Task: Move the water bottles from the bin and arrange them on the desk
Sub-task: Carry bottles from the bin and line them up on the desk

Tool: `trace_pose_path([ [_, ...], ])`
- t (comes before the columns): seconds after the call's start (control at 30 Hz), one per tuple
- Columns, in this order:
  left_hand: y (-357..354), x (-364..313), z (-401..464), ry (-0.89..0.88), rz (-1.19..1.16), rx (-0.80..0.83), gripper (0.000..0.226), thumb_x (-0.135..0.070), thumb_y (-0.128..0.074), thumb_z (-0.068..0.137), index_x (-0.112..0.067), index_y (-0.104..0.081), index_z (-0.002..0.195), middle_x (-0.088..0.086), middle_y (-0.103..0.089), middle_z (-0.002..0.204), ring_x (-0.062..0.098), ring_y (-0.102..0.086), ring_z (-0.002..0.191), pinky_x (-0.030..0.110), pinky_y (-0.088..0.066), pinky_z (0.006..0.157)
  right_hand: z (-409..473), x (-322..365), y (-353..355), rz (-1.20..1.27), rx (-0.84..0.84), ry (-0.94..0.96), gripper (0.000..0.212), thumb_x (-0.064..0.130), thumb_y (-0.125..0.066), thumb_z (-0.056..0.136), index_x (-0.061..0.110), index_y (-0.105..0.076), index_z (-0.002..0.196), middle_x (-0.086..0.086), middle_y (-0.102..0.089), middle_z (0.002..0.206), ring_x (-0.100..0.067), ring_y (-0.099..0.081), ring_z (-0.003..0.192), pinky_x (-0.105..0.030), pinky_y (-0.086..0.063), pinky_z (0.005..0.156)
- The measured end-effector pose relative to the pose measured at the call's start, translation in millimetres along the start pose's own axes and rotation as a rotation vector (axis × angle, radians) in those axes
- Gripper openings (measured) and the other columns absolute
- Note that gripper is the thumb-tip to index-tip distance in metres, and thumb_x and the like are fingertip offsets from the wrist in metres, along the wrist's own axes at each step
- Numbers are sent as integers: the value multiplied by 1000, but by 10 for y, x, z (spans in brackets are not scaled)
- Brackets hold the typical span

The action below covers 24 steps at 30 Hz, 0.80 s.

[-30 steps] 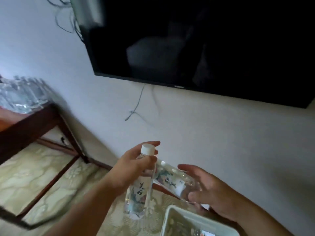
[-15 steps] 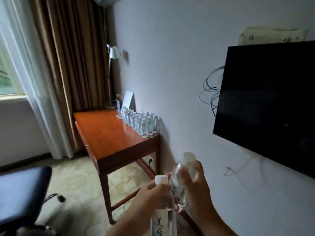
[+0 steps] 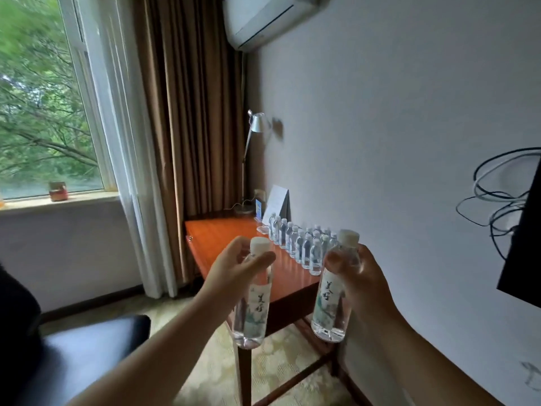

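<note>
Head view: left hand (image 3: 231,271) grips one upright water bottle (image 3: 252,300) near its neck; right hand (image 3: 358,276) grips a second bottle (image 3: 332,297). Both hang before the wooden desk (image 3: 222,244), where more bottles (image 3: 301,244) stand in rows.

left grip (image 3: 234,269) curled, right grip (image 3: 361,276) curled

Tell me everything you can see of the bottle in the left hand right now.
The bottle in the left hand is small, clear plastic and looks full of water. It has a white screw cap and a pale label with dark brush-style characters over a greenish picture. It is held upright in the air, in front of the near end of the wooden desk, resting on nothing. The left hand grips it just below the cap, thumb across the front. It is apart from the right hand's bottle.
</note>
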<state>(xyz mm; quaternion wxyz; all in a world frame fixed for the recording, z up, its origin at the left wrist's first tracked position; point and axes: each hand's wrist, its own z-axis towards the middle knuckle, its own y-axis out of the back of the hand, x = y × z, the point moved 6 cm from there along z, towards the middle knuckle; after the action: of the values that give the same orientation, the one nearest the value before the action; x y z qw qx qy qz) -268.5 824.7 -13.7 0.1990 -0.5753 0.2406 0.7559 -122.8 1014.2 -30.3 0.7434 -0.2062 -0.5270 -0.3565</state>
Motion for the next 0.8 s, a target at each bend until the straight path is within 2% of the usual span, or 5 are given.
trace_pose_path([
  [0.3,298,779,1607,50,199,-58,17,-38,-73,86,-36,-60,97,-6,-72,99,14,-70,89,44,-58,83,1332,-949,-302,-414,-19,51,65,87,-54,63,32,-66,97,12,-70,101,-10,-69,92,-25,-51,74],
  [0.4,276,1065,2246,72,259,-59,17,-36,-74,86,-35,-58,93,-4,-72,102,15,-70,91,45,-58,86,1931,-1409,-372,-494,-23,85,53,84,-61,70,37,-68,92,5,-61,114,-11,-65,102,-33,-55,85],
  [0.47,242,1248,2688,94,278,-37,20,-34,-75,85,-36,-57,92,-6,-70,107,14,-69,95,43,-57,87,2331,-1655,-407,-485,-62,44,59,85,-61,66,34,-69,94,1,-62,105,-11,-65,95,-31,-55,78],
  [0.63,98,1647,3682,147,335,40,37,-32,-81,79,-29,-61,109,-11,-64,108,17,-67,100,35,-57,80,3164,-2058,-554,-480,-63,-55,47,71,-69,72,30,-72,94,7,-67,96,-6,-65,88,-24,-46,68],
  [0.8,-105,2118,4440,168,306,115,41,-31,-82,78,-25,-61,113,-8,-67,108,11,-65,91,23,-52,67,3725,-2637,-674,-553,-120,-204,41,52,-81,75,24,-69,102,10,-58,100,-12,-62,91,-31,-51,79],
])
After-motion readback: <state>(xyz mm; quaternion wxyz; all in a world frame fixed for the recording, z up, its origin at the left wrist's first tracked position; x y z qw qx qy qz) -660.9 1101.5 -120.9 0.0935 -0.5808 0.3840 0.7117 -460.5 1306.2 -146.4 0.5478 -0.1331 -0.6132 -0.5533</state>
